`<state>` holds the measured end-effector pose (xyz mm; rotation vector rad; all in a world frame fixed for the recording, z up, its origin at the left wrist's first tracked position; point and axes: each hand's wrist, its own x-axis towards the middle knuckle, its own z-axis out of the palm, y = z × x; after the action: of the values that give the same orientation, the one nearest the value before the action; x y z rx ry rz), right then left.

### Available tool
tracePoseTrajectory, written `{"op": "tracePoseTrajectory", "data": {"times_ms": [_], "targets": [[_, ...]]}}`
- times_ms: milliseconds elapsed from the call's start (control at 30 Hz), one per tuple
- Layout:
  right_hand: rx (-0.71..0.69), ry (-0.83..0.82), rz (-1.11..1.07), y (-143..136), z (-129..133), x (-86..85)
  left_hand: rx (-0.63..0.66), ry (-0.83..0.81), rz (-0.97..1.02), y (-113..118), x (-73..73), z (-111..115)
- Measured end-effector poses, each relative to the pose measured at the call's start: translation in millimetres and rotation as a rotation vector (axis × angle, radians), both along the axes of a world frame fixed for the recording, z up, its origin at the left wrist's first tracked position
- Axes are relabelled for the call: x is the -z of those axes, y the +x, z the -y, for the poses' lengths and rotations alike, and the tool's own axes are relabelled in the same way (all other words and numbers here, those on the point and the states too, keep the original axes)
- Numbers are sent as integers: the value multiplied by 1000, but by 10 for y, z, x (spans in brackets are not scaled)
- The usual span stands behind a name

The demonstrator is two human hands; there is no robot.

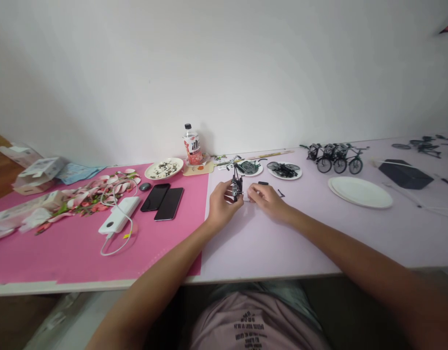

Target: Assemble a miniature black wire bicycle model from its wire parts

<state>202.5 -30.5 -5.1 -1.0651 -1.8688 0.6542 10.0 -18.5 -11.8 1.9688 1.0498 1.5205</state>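
Observation:
Between the thumb and fingers of my left hand (224, 204) is a dark model bicycle (237, 183), only partly assembled as far as it shows, held upright just above the table. My right hand (267, 199) is closed in a pinch close to its right side. A thin, pale bit shows between the two hands, too small to name. Just behind the right hand lie a small black block (263, 183) and a short black piece (281, 193). Beyond them, white plates hold green wheel parts (248, 167) and black bicycle parts (285, 170).
Finished-looking model bicycles (335, 156) stand at the back right, near stacked white plates (362, 192) and a dark box (405, 173). On the pink side are two phones (169, 204), a white power bank (119, 215) with cable, scattered petals (96, 192) and a bottle (193, 146).

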Motion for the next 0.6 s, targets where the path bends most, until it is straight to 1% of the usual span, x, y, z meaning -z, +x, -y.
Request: {"op": "tracePoseTrajectory", "data": {"times_ms": [133,300,467,600], "targets": [[5,54,-4,-5,7,-16,-7,-14,3,0,2,-2],[-1,12,22,-2,-16,-9,33,-9,-9,4,21,-5],[3,-30,6,5,-6,1,37,-5,-3,9,26,-4],[-9,50,1,3,13,-16,29,2,11,7,22,-7]]}}
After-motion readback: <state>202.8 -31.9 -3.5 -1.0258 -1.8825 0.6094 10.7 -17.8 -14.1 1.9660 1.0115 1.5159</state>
